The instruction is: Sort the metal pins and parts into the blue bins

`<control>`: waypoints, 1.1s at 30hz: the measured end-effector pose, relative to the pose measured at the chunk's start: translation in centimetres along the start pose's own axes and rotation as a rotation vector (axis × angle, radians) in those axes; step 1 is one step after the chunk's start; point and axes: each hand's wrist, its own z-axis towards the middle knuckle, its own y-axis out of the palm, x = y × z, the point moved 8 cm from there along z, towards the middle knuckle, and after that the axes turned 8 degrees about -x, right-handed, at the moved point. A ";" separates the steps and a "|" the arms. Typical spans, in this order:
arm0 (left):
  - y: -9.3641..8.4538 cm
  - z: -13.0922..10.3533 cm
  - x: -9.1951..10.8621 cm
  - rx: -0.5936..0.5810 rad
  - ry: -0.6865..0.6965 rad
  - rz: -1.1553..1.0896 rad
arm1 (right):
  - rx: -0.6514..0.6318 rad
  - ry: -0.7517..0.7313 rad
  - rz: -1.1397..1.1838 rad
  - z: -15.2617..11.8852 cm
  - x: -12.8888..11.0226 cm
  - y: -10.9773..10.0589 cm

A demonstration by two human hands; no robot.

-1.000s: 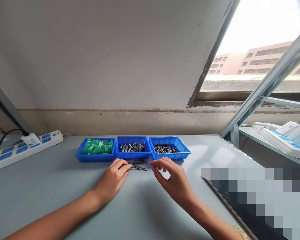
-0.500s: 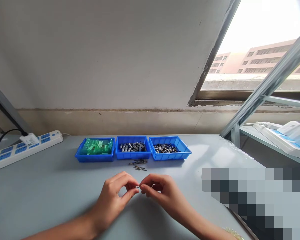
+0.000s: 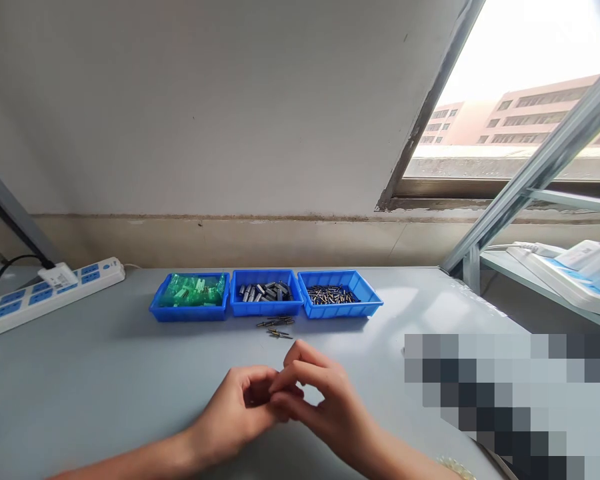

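My left hand [image 3: 237, 408] and my right hand [image 3: 330, 403] meet over the grey table, low in the middle of the view. Both are closed, with thumbs and fingers bent and the fingertips touching. Whatever lies between them is hidden behind the fingers. Just beyond the hands, several thin metal pins with thicker collars [image 3: 279, 323] lie loose on the table. Behind these, a blue bin [image 3: 267, 309] contains short grey metal pieces [image 3: 265, 291]. To its right, another blue bin [image 3: 341, 311] has many thin metal pins [image 3: 333, 295] in it.
On the left, a blue bin [image 3: 190, 315] holds a green plastic bag [image 3: 193, 291] with pale parts inside. A white power strip [image 3: 55, 295] with a plugged-in adapter lies at far left. Metal frame posts [image 3: 473, 270] flank the table, and a blurred-out block covers the lower right.
My hands have drawn together and slightly lower, with the left turning inward and the right fingers arching over it. The thin metal piece visible between the fingertips before is now hidden.
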 end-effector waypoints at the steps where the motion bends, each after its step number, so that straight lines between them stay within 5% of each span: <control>1: -0.2 -0.1 0.0 0.018 -0.009 -0.015 | -0.001 0.016 0.019 0.0 0.2 -0.2; 9: -3.4 -1.6 1.9 0.350 0.113 -0.007 | 0.047 0.217 0.093 0.4 2.2 -2.1; 20: -2.2 -1.3 2.3 0.163 0.223 0.074 | -0.097 0.434 0.585 -0.2 5.4 1.6; 25: -2.9 -0.9 2.6 0.199 0.234 0.268 | 0.074 0.279 0.195 0.8 4.5 -3.0; 30: -3.5 -0.1 3.9 0.241 0.356 0.981 | 0.413 0.120 -0.430 1.1 3.9 -9.8; 33: -3.9 0.6 3.5 0.199 0.387 1.159 | 0.499 0.130 -0.677 0.8 4.4 -11.0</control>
